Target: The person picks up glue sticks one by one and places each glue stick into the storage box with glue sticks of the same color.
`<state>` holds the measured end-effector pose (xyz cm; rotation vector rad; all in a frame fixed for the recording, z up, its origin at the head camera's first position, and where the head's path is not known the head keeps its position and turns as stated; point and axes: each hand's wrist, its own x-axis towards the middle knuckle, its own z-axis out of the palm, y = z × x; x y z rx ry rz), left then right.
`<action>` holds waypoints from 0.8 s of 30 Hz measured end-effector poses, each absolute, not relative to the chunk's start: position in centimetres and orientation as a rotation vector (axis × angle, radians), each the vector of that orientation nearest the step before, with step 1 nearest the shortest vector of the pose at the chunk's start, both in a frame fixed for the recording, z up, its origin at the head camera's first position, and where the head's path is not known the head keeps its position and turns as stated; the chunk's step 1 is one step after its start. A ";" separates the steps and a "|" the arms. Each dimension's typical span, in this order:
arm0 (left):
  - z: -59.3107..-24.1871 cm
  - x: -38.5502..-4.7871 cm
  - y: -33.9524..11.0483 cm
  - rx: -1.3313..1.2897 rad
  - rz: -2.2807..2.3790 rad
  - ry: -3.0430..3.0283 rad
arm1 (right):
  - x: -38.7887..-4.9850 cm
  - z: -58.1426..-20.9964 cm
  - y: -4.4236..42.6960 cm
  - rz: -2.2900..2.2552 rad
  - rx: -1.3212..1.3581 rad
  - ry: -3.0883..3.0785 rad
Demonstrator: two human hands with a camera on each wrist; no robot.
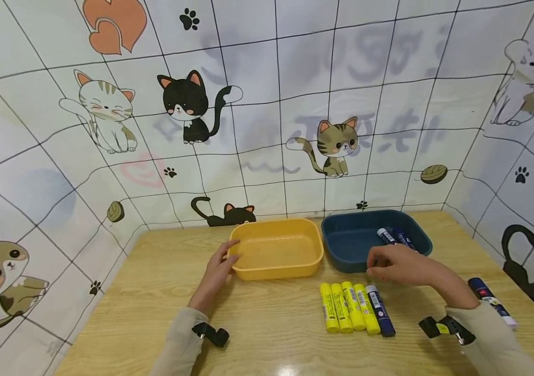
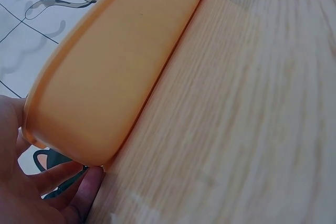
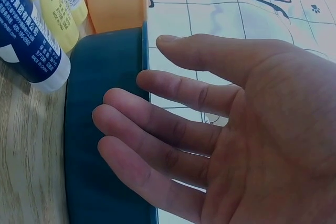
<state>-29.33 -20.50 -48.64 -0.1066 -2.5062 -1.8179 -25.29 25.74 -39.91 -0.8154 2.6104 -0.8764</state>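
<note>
- Progress: two dark-blue glue sticks [image 1: 405, 238] are lying in the blue tray [image 1: 353, 237]; six sticks are remaining outside both trays, so the work is seemingly standing at an early stage.
- Outside sticks: four yellow glue sticks [image 1: 353, 306] and one white-capped blue stick [image 1: 380, 312] are lying side by side on the tabletop [image 1: 267, 324], in front of the trays; a separate blue stick [image 1: 492, 304] is lying near the right edge.
- Axes: the row's long axes are running from the trays toward the person, with near ends slanting right. The row's blue stick is pointing its white cap at the blue tray; the separate stick is pointing its white end nearer the person and rightward.
- Left hand [image 1: 220, 266]: it is gripping the left end of the yellow tray [image 1: 276, 272], with fingertips reaching over the rim.
- Right hand [image 1: 400, 263]: it is holding nothing, its fingers spreading apart and bending loosely beside the blue tray's front wall; whether they are touching it cannot be told.
</note>
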 end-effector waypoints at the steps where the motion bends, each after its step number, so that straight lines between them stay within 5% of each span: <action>1: -48.7 -29.3 -20.5 -0.100 -1.817 -2.510 | -25.3 -39.9 25.8 -0.878 -0.813 2.605; 24: -48.5 -29.3 -20.4 -0.078 -1.823 -2.518 | -25.2 -39.9 25.8 -0.893 -0.796 2.577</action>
